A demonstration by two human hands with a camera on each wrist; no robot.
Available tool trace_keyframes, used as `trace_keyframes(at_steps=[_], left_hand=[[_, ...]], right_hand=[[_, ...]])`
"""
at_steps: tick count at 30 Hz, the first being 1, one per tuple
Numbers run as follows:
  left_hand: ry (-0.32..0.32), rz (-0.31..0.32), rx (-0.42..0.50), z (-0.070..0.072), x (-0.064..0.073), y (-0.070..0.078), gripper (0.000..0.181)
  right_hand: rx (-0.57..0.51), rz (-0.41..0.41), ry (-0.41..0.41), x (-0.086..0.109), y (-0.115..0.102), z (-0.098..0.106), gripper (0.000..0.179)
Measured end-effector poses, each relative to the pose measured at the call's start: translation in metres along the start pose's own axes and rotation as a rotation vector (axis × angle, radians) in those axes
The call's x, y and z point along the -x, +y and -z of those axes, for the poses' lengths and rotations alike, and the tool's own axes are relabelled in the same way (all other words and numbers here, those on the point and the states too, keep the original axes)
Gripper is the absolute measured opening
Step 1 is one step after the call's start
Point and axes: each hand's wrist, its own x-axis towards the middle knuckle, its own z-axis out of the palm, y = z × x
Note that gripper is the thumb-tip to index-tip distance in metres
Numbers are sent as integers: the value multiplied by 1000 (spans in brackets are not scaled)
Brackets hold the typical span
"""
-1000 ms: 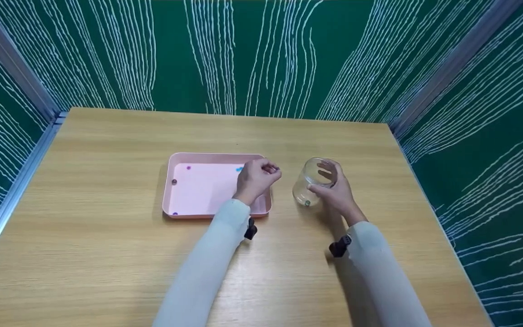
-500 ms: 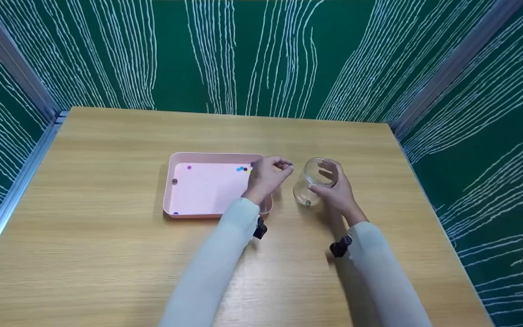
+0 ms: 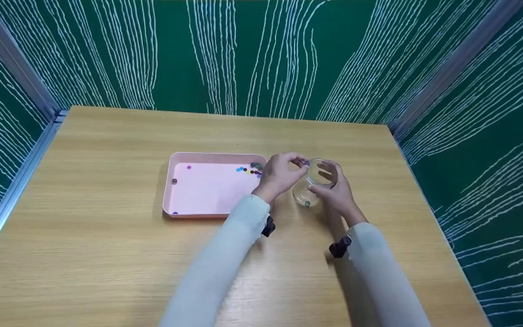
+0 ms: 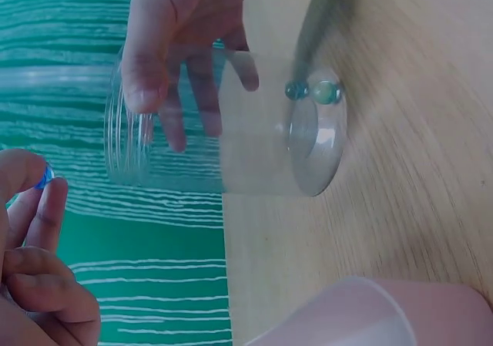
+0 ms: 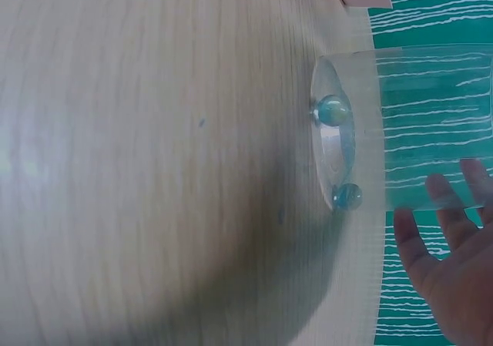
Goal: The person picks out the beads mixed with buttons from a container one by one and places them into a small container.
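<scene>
My left hand (image 3: 280, 176) pinches a small blue marble (image 4: 45, 177) between thumb and fingertips, at the near-left rim of the clear glass jar (image 3: 301, 193). The jar stands on the table, its open mouth facing up. My right hand (image 3: 342, 196) grips the jar from the right, thumb on the near side and fingers behind the glass. At the jar's bottom, the left wrist view shows a pale green marble (image 4: 326, 92) and a smaller teal marble (image 4: 296, 90). Left of the jar lies a shallow pink tray (image 3: 207, 193), its right end partly hidden by my left hand.
Several marbles and beads (image 3: 253, 171) cluster in the tray's back right corner. A brown marble (image 3: 174, 181), a magenta bead (image 3: 189, 167) and a blue one (image 3: 175, 213) lie toward its left side. Green panels (image 3: 175, 54) with white lines surround the wooden table (image 3: 107, 254).
My left hand has moved right from over the tray to the jar's mouth, carrying the blue marble. More of the marbles at the tray's right end show. The right hand and jar have stayed still.
</scene>
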Motion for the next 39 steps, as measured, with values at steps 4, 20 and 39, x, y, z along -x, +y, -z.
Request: trace_keyframes(at_steps=[4,20,39], left_hand=[[-52,-18,-16,-2,2,4,17],[-64,-90,-74,-16,4,0,19],[-63,-48,-120,-21,4,-5,19]], right_hand=[[9,-4,1,-1,1,0,78],[-15,-1,-1,-1,2,0,80],[-16,-2,20,-2,4,-1,80]])
